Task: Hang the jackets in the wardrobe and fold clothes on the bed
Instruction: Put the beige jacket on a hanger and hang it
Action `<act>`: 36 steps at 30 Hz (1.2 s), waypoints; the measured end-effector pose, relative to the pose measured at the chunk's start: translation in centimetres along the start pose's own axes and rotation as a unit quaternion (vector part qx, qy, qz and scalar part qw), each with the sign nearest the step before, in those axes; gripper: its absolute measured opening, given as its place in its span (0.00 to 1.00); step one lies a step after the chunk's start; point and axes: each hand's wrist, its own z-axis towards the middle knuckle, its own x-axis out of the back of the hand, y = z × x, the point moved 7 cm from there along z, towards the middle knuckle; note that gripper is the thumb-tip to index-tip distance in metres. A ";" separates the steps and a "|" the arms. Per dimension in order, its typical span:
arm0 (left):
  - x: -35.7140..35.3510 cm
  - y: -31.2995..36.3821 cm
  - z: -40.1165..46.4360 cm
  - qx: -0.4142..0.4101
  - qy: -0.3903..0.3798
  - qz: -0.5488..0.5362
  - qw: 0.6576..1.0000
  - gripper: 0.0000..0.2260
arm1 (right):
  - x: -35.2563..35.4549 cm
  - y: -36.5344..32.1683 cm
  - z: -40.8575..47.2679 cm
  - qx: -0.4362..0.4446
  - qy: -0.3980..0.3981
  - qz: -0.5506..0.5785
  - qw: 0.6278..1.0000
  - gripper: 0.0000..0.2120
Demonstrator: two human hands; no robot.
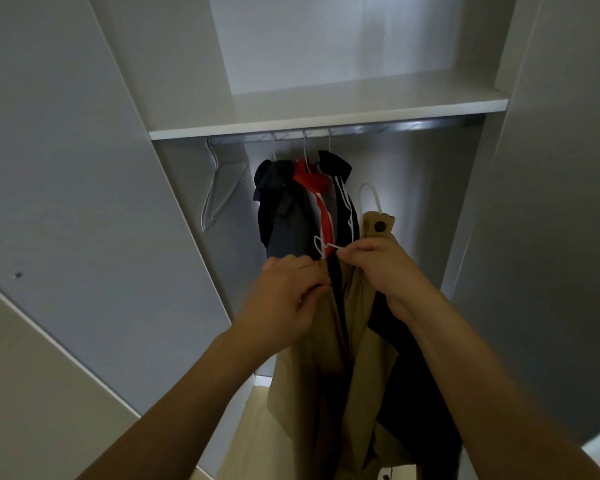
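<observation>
**Tan jacket on its hanger, not yet on the rail**

The step in hand looks like dressing the tan jacket point(329, 358) onto a white hanger point(369, 199) in front of the open wardrobe point(326, 109). The left hand point(288, 296) has its fingers curled on the jacket's front edge, and the right hand point(381, 268) pinches the fabric near the collar, close to a thin white wire that seems part of a hanger. The two hands sit just beside each other at the top of the garment, which hangs down between the forearms toward the floor.

The hanger's hook stands up above the collar, below the rail point(343, 129) and not touching it. The next move probably calls for settling the shoulders, then raising the hook to the bare stretch of rail toward its right end.

At the rail's middle hang three dark jackets point(305, 202), one with red and one with white stripes. An empty hanger point(222, 188) hangs at the rail's left end. A white shelf point(326, 102) lies above the rail, grey doors stand open at both sides, and pale wood flooring point(257, 427) shows below.
</observation>
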 end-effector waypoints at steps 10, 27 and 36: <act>-1.5 0.6 -2.5 -0.044 -0.084 0.097 0.991 0.04 | -0.6 -1.2 2.7 -0.019 0.037 0.080 0.996 0.16; -2.3 -9.2 0.4 0.447 0.092 -0.432 0.778 0.08 | -0.1 2.3 1.9 0.085 0.054 -0.165 0.981 0.20; -1.5 -7.3 1.4 0.428 0.132 -0.425 0.787 0.06 | -3.0 3.3 1.6 0.124 -0.036 -0.173 0.976 0.15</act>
